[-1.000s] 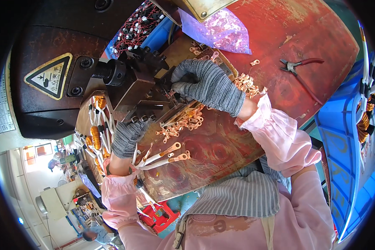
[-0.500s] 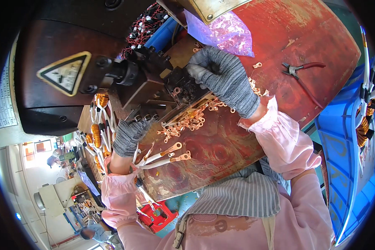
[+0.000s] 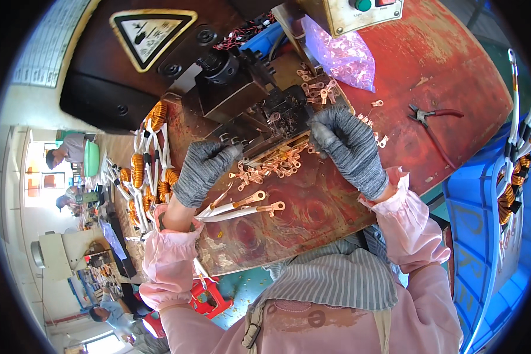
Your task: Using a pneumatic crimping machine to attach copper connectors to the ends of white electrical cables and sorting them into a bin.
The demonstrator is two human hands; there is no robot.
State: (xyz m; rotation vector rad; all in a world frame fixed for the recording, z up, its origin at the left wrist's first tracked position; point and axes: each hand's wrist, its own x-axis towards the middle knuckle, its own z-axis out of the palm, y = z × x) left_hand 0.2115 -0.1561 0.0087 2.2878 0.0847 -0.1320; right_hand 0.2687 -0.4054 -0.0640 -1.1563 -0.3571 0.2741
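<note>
Beneath the left hand [image 3: 200, 172], closed, two white lugged leads [image 3: 242, 206] point right; right hand [image 3: 347, 146] fingers pinch a terminal.

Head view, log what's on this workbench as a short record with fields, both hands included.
Surface: worn red-brown workbench
Machine: black metal press with a yellow-edged triangular warning sign
Left hand: grey knit glove, holding white sleeved wires with copper ring lugs
Right hand: grey knit glove, fingertips at the press die
Between hands: loose pile of copper ring terminals
Left edge: copper-wound toroid coils
Right side: red-handled pliers
Top: clear pink plastic bag
</note>
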